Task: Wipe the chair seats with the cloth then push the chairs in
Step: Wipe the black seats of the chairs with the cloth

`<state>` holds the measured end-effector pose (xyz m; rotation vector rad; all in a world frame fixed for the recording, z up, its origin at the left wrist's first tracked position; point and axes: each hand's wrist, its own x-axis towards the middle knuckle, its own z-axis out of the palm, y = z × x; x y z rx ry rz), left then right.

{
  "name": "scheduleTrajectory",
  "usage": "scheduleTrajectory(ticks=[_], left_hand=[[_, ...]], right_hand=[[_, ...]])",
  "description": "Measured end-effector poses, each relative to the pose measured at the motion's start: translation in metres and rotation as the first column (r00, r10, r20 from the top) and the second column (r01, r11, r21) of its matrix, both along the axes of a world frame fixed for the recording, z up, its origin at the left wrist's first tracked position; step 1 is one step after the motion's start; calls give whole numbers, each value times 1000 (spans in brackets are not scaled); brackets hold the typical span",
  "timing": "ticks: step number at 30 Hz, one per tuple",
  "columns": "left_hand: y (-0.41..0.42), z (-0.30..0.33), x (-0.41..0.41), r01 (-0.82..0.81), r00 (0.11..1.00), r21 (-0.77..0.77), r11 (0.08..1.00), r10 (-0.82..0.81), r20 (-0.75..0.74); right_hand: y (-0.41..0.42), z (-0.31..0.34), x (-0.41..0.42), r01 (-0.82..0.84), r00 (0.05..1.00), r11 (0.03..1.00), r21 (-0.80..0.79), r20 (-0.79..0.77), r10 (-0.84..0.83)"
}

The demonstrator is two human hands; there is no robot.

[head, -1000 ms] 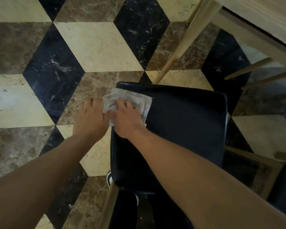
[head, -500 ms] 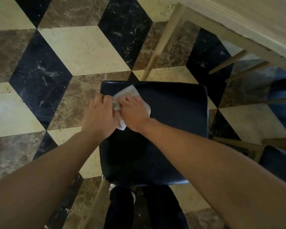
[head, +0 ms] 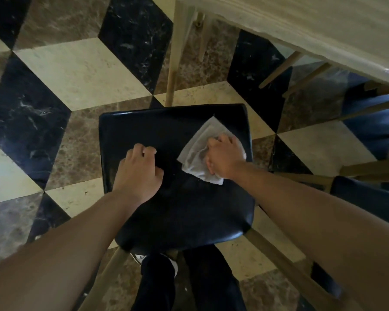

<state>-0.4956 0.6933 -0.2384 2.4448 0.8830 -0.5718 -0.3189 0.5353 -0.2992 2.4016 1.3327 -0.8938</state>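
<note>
You are wiping the black padded leather chair seat [head: 177,198], your right hand [head: 226,157] pressing down on the crumpled white cloth [head: 197,153] and bunching it under curled fingers at the seat's 2 o'clock corner. Your left hand [head: 139,173], loosely curled and holding nothing, is resting at 9 o'clock. The chair is standing clear of the pale wooden table [head: 312,30] at 1 o'clock, not pushed in; a second dark seat [head: 366,198] at 3 o'clock is probably waiting.

Part of cloth [head: 197,153] hidden under right hand [head: 225,157], table [head: 312,25] cut off by top edge, second chair [head: 368,198] cut off at right
</note>
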Motion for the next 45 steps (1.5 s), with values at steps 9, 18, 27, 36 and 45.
scheduleTrajectory(ticks=[9,18,27,36,45], left_hand=[[-17,9,19,66,998,-40,997,-65,13],[-36,-7,-5,204,970,-102,974,-215,-114],[-1,9,-57,159,954,-104,982,-179,-241],[56,26,-108,96,957,-116,989,-124,-262],[70,28,-130,73,947,-104,992,-102,-306]], right_hand=[[-69,19,45,428,899,903,43,-121,-421],[-80,2,18,594,800,804,39,-139,-584],[-83,7,-97,735,663,652,-189,-6,-749],[1,15,-209,738,599,606,-298,-126,-791],[68,15,-278,225,841,969,-105,-481,-248]])
